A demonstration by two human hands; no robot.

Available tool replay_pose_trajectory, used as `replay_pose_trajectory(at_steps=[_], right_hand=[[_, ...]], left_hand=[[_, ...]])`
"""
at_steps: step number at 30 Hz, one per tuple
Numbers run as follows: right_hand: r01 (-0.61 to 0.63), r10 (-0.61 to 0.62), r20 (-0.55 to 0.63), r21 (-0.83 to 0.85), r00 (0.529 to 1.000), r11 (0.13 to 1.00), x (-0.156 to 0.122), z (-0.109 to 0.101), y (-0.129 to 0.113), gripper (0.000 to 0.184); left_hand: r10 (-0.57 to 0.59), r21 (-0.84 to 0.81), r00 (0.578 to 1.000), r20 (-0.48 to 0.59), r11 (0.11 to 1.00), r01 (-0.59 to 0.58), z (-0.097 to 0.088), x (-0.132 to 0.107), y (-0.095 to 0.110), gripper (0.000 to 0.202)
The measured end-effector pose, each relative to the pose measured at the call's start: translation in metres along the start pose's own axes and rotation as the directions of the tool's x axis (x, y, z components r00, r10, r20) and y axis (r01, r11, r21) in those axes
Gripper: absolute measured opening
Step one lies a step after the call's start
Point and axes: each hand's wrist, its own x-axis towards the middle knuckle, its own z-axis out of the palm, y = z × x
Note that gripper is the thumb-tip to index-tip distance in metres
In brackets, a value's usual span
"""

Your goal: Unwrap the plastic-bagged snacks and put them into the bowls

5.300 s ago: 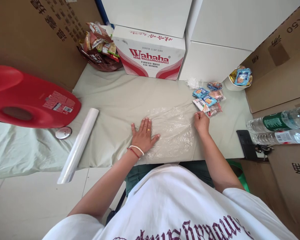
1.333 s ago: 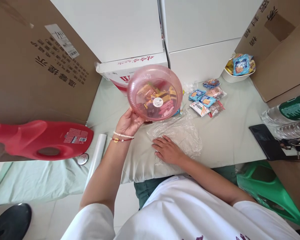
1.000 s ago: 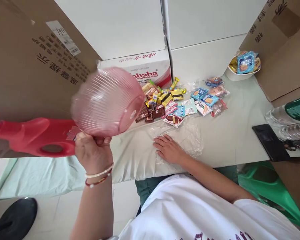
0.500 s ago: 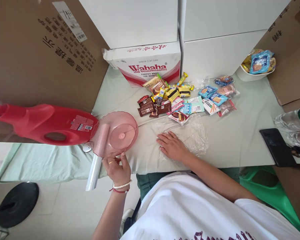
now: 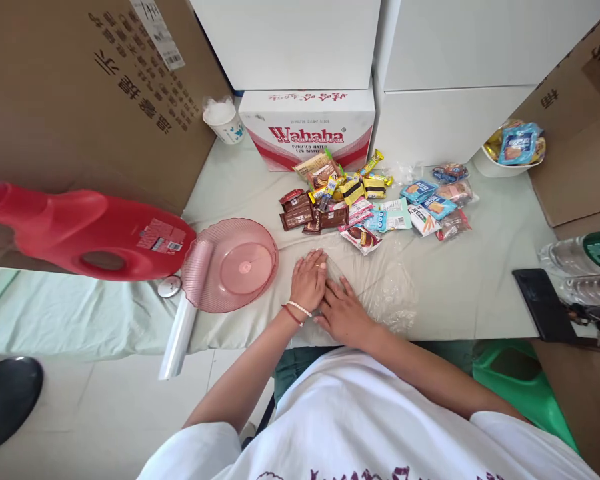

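On your table (image 5: 235, 193), the carton (image 5: 307, 123) stands at the back and the red jug (image 5: 80, 230) lies at the left. The pink bowl (image 5: 247, 257), which you held raised about one second ago, now rests beside the jug — its left part is over the roll (image 5: 177, 343), seen through it. The snack heap (image 5: 335, 217) lies uncovered before the carton, as half a second ago. The clear sheet (image 5: 393, 293) is in front of this heap, flat and wrinkled. Your left hand (image 5: 307, 280) has left the bowl and come beside your right hand (image 5: 347, 317). The right fingers are a little spread, flat at the sheet's left side. The left fingers are straight and close together — whether they pinch the sheet, I cannot tell.
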Motion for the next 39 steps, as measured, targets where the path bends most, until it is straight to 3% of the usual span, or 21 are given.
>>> replay_pose_trajectory(at_steps=[6,9,11,13,14,15,16,18,19,21,24,26,28,30,32,35,37,39], right_hand=[[-0.024,0.009,0.138,0.104,0.99,0.994,-0.03,-0.022,-0.01,0.053],[0.106,-0.19,0.277,0.292,0.942,0.951,-0.047,-0.044,0.002,0.045],[0.141,-0.291,0.292,0.443,0.911,0.885,-0.054,-0.061,0.016,0.035],[0.083,-0.194,0.194,0.468,0.962,0.88,-0.053,-0.077,0.031,0.034],[0.02,-0.066,0.095,0.42,0.993,0.907,-0.048,-0.083,0.04,0.035],[-0.067,0.084,-0.035,0.343,0.996,0.937,-0.041,-0.088,0.048,0.037],[-0.168,0.216,-0.175,0.256,0.96,0.952,-0.032,-0.091,0.057,0.038],[-0.348,0.363,-0.366,0.109,0.857,0.931,-0.009,-0.092,0.071,0.046],[-0.402,0.389,-0.389,0.052,0.835,0.914,0.003,-0.091,0.078,0.053],[-0.426,0.391,-0.314,-0.047,0.865,0.904,0.022,-0.086,0.088,0.066],[-0.418,0.396,-0.213,-0.073,0.894,0.905,0.029,-0.081,0.102,0.055],[-0.408,0.397,-0.284,0.023,0.873,0.913,0.019,-0.084,0.112,0.046],[-0.361,0.414,-0.393,0.204,0.821,0.91,0.002,-0.096,0.122,0.04],[-0.303,0.488,-0.423,0.432,0.763,0.849,-0.015,-0.114,0.13,0.04],[-0.269,0.57,-0.323,0.641,0.755,0.719,-0.027,-0.129,0.131,0.044],[-0.279,0.526,-0.077,0.777,0.847,0.564,-0.029,-0.132,0.122,0.045],[-0.343,0.488,0.028,0.746,0.873,0.571,-0.023,-0.117,0.112,0.043],[-0.445,0.524,0.051,0.601,0.85,0.664,-0.014,-0.094,0.1,0.037]], left_hand=[[0.04,0.23,0.999,0.024,0.972,-0.044,0.007,-0.011,-0.012,0.061],[0.061,0.28,0.997,0.047,0.957,-0.071,0.007,-0.015,-0.013,0.068],[0.071,0.297,0.995,0.065,0.951,-0.087,0.006,-0.016,-0.015,0.076],[0.081,0.307,0.993,0.085,0.946,-0.103,0.005,-0.018,-0.016,0.084],[0.085,0.311,0.992,0.093,0.944,-0.11,0.005,-0.019,-0.017,0.087],[0.089,0.313,0.991,0.099,0.943,-0.116,0.004,-0.02,-0.017,0.09],[0.093,0.315,0.99,0.105,0.941,-0.122,0.004,-0.021,-0.017,0.092],[0.096,0.32,0.989,0.115,0.939,-0.128,0.003,-0.022,-0.017,0.094],[0.097,0.323,0.988,0.12,0.937,-0.132,0.003,-0.022,-0.017,0.095],[0.105,0.328,0.986,0.13,0.934,-0.142,0.002,-0.024,-0.017,0.098],[0.121,0.328,0.982,0.147,0.93,-0.163,0.001,-0.027,-0.019,0.102],[0.128,0.322,0.979,0.161,0.93,-0.175,0.0,-0.03,-0.021,0.104],[0.127,0.316,0.977,0.173,0.932,-0.178,-0.001,-0.033,-0.022,0.106],[0.125,0.315,0.975,0.183,0.932,-0.178,-0.001,-0.035,-0.023,0.106],[0.126,0.318,0.973,0.195,0.93,-0.185,-0.001,-0.037,-0.023,0.107],[0.131,0.326,0.969,0.211,0.925,-0.195,-0.001,-0.042,-0.024,0.109],[0.126,0.332,0.97,0.21,0.923,-0.192,0.0,-0.045,-0.025,0.109],[0.113,0.339,0.975,0.192,0.925,-0.174,0.0,-0.05,-0.026,0.106]])
